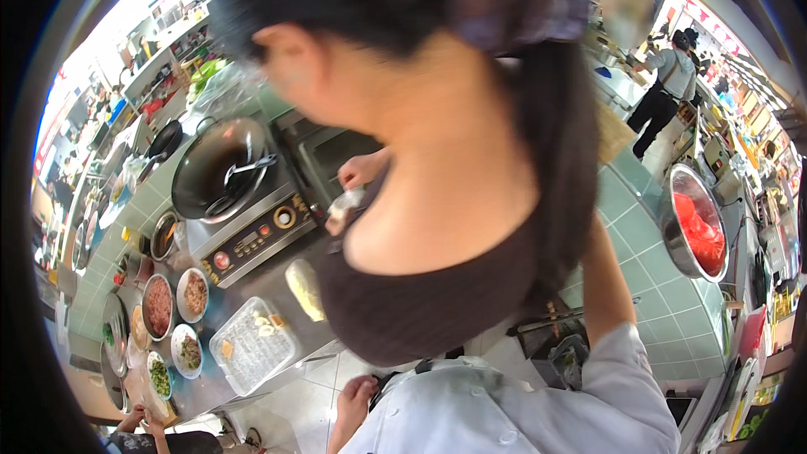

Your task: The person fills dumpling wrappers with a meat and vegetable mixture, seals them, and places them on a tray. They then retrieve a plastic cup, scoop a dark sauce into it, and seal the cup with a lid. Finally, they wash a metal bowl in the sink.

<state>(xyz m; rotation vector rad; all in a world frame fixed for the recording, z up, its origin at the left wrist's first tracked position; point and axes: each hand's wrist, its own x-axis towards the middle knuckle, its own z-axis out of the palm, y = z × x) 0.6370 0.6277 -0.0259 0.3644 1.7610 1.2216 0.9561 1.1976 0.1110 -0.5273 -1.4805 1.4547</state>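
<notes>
My left hand point(356, 391) is held low at my waist, in front of my white jacket, with its fingers curled near a dark strap. Whether it grips anything is unclear. My right forearm point(608, 277) reaches forward, but the hand is hidden behind a co-worker point(435, 202) in a dark top, who stands close and fills the middle of the view. The co-worker's hand point(359, 170) is by a small whitish item point(345, 202), blurred. Past the co-worker, a wok point(189, 186) with a metal ladle point(252, 166) sits on an induction cooker point(265, 236).
A clear plastic tray point(246, 359) with pale pieces lies on the steel counter point(208, 391). Beside it stand bowls of raw minced meat point(157, 306) and chopped greens point(159, 377). A steel basin point(674, 227) holds a red plastic bag point(700, 236). Another person's hands point(145, 419) are at lower left.
</notes>
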